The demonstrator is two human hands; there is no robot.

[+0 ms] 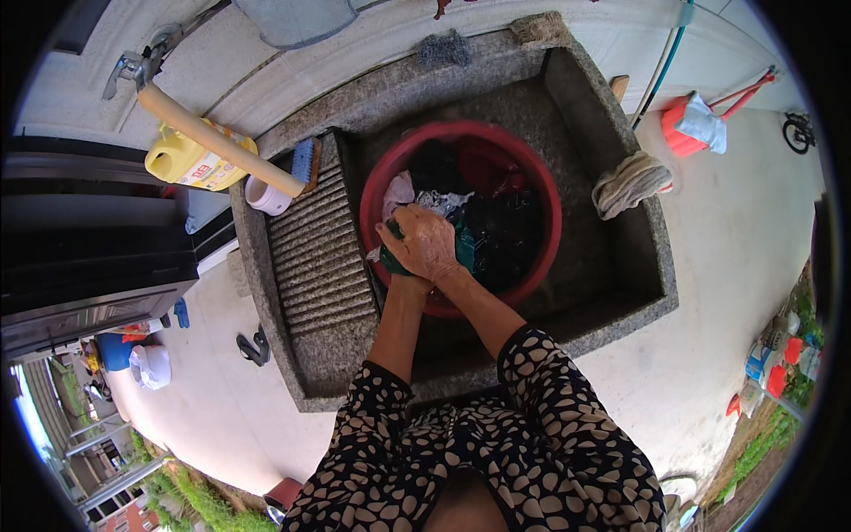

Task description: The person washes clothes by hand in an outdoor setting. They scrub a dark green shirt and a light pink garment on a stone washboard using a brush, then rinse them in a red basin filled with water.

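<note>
Over the left side of a red basin (551, 222), my two hands are clasped together. My right hand (433, 241) lies on top, its fingers closed around a wet dark green cloth (464, 249). My left hand (396, 251) is closed on the same cloth, partly covered by the right. Bits of green show between the fingers and beside the right wrist. In the basin lie a pink cloth (399, 195), a grey-white patterned cloth (443, 204) and dark wet fabric (505, 230). How much water it holds cannot be made out.
The basin stands inside a stone sink (612, 319) with a ridged washboard (321, 239) on its left. Along the left rim are a blue brush (306, 163), a white cup (268, 197) and a yellow jug (197, 158) under a beige pipe (217, 142). A rag (631, 183) hangs over the right rim.
</note>
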